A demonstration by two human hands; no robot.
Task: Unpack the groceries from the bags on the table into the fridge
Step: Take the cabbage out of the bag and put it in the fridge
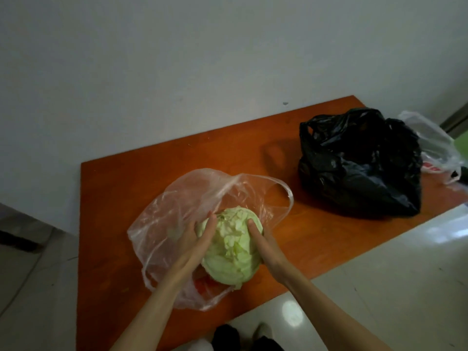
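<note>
A pale green cabbage (pixel 233 252) sits at the mouth of a clear plastic bag (pixel 182 198) on the orange table (pixel 121 178). My left hand (pixel 195 247) presses against the cabbage's left side with fingers stretched out. My right hand (pixel 263 249) lies flat against its right side, fingers straight. The cabbage is held between both hands. Something red-orange (pixel 202 285) shows inside the bag under the cabbage. No fridge is in view.
A crumpled black plastic bag (pixel 359 163) stands on the right part of the table. Behind it lies a whitish bag (pixel 435 145) with red print at the table's far right edge. A white wall runs behind the table; pale floor tiles lie in front.
</note>
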